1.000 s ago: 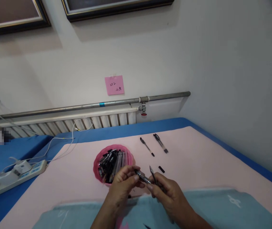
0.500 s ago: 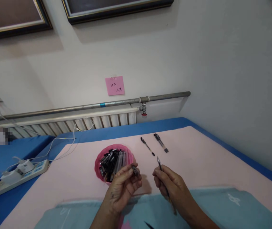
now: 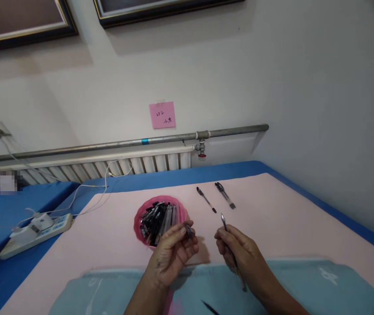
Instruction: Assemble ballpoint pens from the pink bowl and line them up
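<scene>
My left hand [image 3: 175, 251] pinches a small dark pen cap [image 3: 189, 231] between thumb and fingers, just in front of the pink basket [image 3: 137, 234]. In that basket lie many black and clear pens [image 3: 160, 221]. My right hand [image 3: 239, 247] grips an uncapped pen [image 3: 223, 221], its silver tip pointing up and away and its clear barrel showing below the palm. A gap separates the two hands. Beyond them a single capped pen [image 3: 206, 199] lies on the pink cloth, with a small group of capped pens [image 3: 225, 195] to its right.
Pink cloth [image 3: 272, 218] covers the blue table [image 3: 187, 173]. A teal cloth [image 3: 295, 280] lies along the near side, with a dark pointed object [image 3: 209, 307] at the bottom edge. At left is a power strip [image 3: 36, 238] with plugs and white cables. A radiator [image 3: 154, 163] stands behind.
The whole view has shifted slightly, so everything appears a little further right. Both hands keep the same holds, cap in the left and uncapped pen in the right.
</scene>
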{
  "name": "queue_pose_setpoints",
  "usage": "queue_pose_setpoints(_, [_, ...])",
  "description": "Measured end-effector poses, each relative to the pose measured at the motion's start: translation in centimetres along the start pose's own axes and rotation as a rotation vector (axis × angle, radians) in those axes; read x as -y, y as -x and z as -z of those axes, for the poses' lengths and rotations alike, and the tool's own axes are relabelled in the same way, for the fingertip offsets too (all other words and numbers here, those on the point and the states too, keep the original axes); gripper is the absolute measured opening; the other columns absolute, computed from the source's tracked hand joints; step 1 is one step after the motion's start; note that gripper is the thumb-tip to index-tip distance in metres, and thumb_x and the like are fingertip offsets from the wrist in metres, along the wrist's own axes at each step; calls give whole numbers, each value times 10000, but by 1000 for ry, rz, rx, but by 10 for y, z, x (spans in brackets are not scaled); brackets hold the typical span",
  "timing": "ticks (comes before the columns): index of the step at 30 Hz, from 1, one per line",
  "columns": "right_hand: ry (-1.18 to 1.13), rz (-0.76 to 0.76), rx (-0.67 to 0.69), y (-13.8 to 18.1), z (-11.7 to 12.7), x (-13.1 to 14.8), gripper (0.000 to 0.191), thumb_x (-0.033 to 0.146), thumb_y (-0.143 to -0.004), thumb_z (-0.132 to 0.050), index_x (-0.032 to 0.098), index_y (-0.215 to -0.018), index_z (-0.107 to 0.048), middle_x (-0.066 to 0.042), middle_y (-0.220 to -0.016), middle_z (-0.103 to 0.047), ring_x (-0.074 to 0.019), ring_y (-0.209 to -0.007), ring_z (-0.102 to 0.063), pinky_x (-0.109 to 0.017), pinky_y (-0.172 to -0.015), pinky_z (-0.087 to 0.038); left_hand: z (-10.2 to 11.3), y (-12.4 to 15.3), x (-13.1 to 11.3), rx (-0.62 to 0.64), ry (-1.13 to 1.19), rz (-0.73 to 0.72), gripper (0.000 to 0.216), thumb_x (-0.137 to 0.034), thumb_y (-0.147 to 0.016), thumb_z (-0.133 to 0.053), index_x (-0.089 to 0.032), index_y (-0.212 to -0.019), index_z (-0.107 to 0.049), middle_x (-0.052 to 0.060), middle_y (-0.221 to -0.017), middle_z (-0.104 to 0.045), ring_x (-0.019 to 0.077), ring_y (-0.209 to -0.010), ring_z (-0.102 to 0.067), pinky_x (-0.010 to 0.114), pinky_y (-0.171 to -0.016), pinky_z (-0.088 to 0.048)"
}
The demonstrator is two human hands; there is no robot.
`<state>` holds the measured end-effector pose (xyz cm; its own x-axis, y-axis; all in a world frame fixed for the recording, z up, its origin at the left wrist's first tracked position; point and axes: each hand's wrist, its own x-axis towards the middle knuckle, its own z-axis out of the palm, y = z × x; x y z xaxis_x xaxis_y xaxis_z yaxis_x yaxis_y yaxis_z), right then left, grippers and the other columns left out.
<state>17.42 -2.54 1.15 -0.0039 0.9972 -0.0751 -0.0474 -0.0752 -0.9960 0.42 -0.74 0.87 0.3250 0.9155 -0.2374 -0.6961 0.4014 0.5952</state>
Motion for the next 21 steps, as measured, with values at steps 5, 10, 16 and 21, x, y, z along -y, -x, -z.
queue_pose_setpoints(5, [-31, -12, -32, 0, 0, 4, 296, 452, -781, -533, 193, -641, -509, 60, -537, -471, -53, -382, -332, -185, -345, -219, 1, 1, -2, 5, -38, -21, 203, -140, -723, -655, -96, -920, -673, 58, -724, -675, 141, -672, -635, 251, -628, -508])
queue_pose_setpoints(10, [-37, -53, -100, -5, 11, 8, 284, 453, -735, -580, 193, -637, -523, 52, -537, -489, -56, -386, -350, -181, -353, -238, 10, 0, -15, 14, -79, -92, 192, -130, -723, -638, -104, -912, -666, 44, -699, -667, 128, -640, -617, 243, -594, -501])
queue_pose_setpoints(16, [108, -43, -25, -12, 20, 2, 333, 466, -768, -556, 199, -586, -477, 56, -511, -455, -67, -391, -365, -190, -358, -273, 25, -3, -36, -17, -49, -174, 183, -103, -720, -592, -120, -893, -647, 39, -737, -655, 127, -678, -614, 256, -646, -510])
queue_pose_setpoints(21, [154, -16, -26, -12, 20, 1, 333, 472, -783, -542, 201, -599, -483, 55, -517, -456, -73, -404, -389, -191, -364, -293, 23, -1, -42, -31, -66, -56, 141, -210, -721, -600, -135, -840, -599, 29, -744, -595, 105, -669, -589, 186, -542, -466])
